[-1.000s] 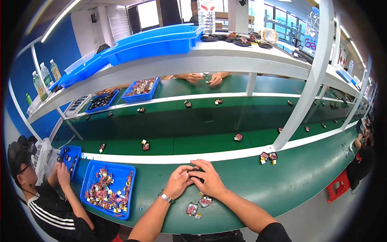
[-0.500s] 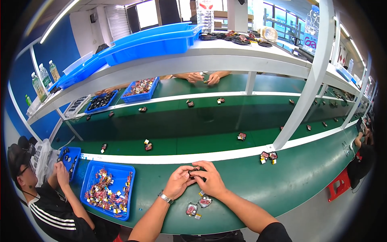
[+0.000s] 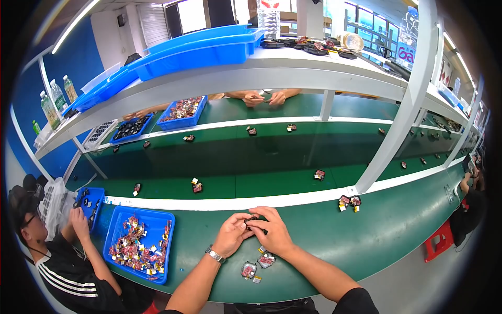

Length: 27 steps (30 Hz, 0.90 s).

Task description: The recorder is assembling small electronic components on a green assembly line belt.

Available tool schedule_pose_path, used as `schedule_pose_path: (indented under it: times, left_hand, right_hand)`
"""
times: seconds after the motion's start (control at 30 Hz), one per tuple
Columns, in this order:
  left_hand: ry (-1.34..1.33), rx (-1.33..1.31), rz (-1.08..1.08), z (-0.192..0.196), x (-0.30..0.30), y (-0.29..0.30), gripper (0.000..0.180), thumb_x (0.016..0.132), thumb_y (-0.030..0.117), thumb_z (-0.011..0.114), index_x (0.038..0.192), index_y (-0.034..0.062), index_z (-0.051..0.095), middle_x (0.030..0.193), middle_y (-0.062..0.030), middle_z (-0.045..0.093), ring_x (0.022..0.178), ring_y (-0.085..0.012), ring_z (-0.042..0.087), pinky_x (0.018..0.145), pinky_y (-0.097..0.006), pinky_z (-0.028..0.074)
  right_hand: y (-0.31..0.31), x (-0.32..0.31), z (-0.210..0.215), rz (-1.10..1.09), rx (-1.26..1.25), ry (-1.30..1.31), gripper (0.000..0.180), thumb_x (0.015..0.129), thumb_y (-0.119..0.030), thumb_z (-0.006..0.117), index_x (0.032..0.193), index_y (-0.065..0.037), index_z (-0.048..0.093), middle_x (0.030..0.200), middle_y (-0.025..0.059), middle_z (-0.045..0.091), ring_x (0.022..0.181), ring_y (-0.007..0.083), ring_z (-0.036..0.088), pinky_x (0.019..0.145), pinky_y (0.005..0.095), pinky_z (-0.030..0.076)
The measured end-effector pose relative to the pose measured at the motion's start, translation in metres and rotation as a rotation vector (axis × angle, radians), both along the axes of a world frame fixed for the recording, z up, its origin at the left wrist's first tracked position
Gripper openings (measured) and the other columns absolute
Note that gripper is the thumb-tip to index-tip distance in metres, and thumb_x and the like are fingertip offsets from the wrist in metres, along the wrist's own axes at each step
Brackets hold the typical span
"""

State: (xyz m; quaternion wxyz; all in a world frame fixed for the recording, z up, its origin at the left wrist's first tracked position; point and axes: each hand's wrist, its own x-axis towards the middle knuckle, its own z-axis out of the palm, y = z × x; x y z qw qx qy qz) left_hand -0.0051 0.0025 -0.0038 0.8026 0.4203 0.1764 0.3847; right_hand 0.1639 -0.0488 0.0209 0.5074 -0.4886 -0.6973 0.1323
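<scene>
In front of me, above the green worktop [image 3: 355, 240], my left hand [image 3: 232, 233] and my right hand [image 3: 269, 230] meet around a small black casing [image 3: 254, 220]. The fingers of both hands are closed on it and cover most of it. Just below my right hand lie two small open assemblies, one a clear-edged case with a red board [image 3: 266, 259], the other a similar case [image 3: 248, 270]. A small white-and-yellow piece, seemingly a battery [image 3: 257, 279], is beside the nearer one.
Left of my hands stands a blue tray [image 3: 170, 246] heaped with red-board parts. A co-worker [image 3: 68, 261] sits beyond it near another blue tray [image 3: 99, 194]. Two assemblies [image 3: 349, 203] lie by the white rail [image 3: 251, 204]. Scattered parts sit on the green belt [image 3: 272, 183]; a white post [image 3: 397, 115] rises rightward.
The parts on the belt have shifted slightly to the right. Both my hands stay nearly in place around the black casing, with only small finger movement.
</scene>
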Motion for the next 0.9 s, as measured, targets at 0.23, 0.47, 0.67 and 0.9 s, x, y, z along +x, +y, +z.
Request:
schedule_pose_path:
  times: [0.23,0.47,0.67,0.9]
  left_hand:
    - [0.02,0.007,0.012,-0.0005,0.001,0.0004,0.023,0.1,0.009,0.051,0.122,0.0052,0.05,0.13,-0.0132,0.055,0.116,-0.021,0.058,0.101,-0.042,0.049]
    - [0.019,0.045,0.052,-0.0051,0.0009,0.0004,0.023,0.1,0.01,0.052,0.122,0.0051,0.05,0.132,-0.0139,0.056,0.116,-0.0214,0.058,0.101,-0.042,0.049]
    - [0.006,0.047,0.025,-0.004,-0.0001,-0.0003,0.023,0.1,0.009,0.052,0.122,0.0046,0.05,0.137,-0.0155,0.053,0.119,-0.0224,0.057,0.102,-0.042,0.049]
    - [0.041,0.04,0.05,-0.003,0.0022,-0.0019,0.024,0.1,0.01,0.053,0.123,0.005,0.05,0.133,-0.0127,0.055,0.115,-0.0205,0.059,0.1,-0.04,0.049]
  right_hand:
    - [0.0012,0.0024,0.0,0.047,-0.049,0.03,0.023,0.078,0.0,0.067,0.1,-0.007,0.073,0.127,0.0083,0.061,0.123,0.0318,0.05,0.101,0.0411,0.045]
    - [0.0015,-0.0005,-0.0001,0.019,0.009,-0.001,0.022,0.077,-0.001,0.068,0.098,-0.006,0.073,0.127,0.0091,0.061,0.123,0.032,0.05,0.102,0.0415,0.044]
    - [-0.0004,0.0,-0.0029,-0.002,0.006,0.042,0.021,0.075,-0.003,0.071,0.095,-0.008,0.074,0.124,0.0085,0.062,0.122,0.0318,0.051,0.102,0.0415,0.044]
    - [0.0045,0.0003,-0.0024,0.054,-0.03,0.075,0.021,0.077,-0.002,0.068,0.098,-0.006,0.072,0.128,0.0095,0.06,0.126,0.0337,0.048,0.104,0.0432,0.042]
